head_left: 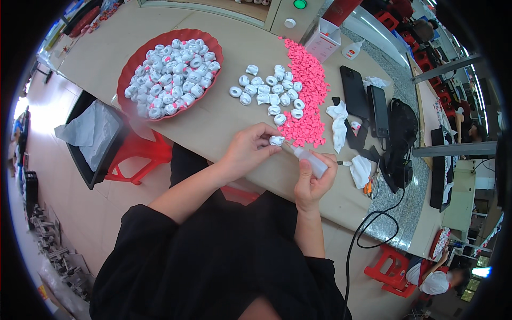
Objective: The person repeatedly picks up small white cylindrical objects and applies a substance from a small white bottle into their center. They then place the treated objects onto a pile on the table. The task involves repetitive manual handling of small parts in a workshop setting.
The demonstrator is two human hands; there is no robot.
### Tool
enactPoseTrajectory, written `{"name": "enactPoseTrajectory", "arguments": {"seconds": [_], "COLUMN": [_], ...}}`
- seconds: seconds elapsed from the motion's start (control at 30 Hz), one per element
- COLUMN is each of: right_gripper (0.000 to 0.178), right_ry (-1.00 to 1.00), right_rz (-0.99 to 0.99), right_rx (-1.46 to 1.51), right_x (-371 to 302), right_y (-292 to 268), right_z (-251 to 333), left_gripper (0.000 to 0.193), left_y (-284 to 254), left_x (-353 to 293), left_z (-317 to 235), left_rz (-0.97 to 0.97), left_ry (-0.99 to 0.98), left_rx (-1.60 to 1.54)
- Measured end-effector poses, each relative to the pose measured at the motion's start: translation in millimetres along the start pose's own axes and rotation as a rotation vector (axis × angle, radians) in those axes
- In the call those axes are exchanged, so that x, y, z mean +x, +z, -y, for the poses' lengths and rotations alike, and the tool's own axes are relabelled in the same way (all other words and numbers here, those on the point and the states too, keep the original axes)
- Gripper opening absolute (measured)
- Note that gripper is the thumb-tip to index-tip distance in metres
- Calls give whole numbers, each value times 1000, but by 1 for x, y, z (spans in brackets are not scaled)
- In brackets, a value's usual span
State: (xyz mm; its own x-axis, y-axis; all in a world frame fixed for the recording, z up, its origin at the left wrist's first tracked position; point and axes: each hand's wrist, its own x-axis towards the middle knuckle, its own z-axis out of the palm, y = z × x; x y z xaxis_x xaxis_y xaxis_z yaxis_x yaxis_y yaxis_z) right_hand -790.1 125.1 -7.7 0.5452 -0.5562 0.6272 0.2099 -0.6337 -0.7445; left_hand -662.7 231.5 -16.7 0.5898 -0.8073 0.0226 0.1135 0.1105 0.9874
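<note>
Pinched in the fingertips of my left hand (249,148) is a small white ring-shaped piece (277,141). My right hand (316,180) is wrapped round a translucent white squeeze bottle (311,162), whose thin nozzle points up and left, close to the held piece. Whether the tip touches it I cannot tell. Just beyond my hands, several similar white pieces (274,100) lie loose on the table (208,133). A large heap of tiny bright pink pieces (309,80) borders them on the right. To the left, a red scalloped bowl (126,80) is filled with white pieces, some showing pink.
Right of the pink heap lie a black phone (354,90), a second black device (378,111), white cloths (337,125) and a black bag (401,128) with a cable. A white box (322,40) and small bottle (352,50) stand behind. A black bin (88,138) sits on a red stool (140,157).
</note>
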Motion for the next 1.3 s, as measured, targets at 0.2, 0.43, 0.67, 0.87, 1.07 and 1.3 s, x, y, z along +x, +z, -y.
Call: {"name": "enactPoseTrajectory", "arguments": {"seconds": [0.2, 0.43, 0.67, 0.87, 1.07, 1.3], "right_gripper": [23, 22, 22, 22, 22, 22], "right_ry": [-12, -13, 31, 58, 41, 78], "right_rz": [-7, 0, 8, 12, 10, 24], "right_rx": [-9, -27, 10, 43, 36, 51], "right_x": [1, -1, -2, -3, -2, -3], "right_y": [-1, -2, -3, -3, -2, -3], "right_z": [0, -4, -2, 1, 2, 2], "left_gripper": [24, 25, 25, 25, 25, 25], "left_y": [0, 0, 0, 0, 0, 0], "left_x": [0, 0, 0, 0, 0, 0], "left_z": [-1, 1, 0, 0, 1, 1], "left_rz": [-10, -14, -23, -19, -23, -18], "left_ry": [-24, -10, -11, -6, -3, 0], "left_rx": [14, -9, 15, 17, 28, 36]}}
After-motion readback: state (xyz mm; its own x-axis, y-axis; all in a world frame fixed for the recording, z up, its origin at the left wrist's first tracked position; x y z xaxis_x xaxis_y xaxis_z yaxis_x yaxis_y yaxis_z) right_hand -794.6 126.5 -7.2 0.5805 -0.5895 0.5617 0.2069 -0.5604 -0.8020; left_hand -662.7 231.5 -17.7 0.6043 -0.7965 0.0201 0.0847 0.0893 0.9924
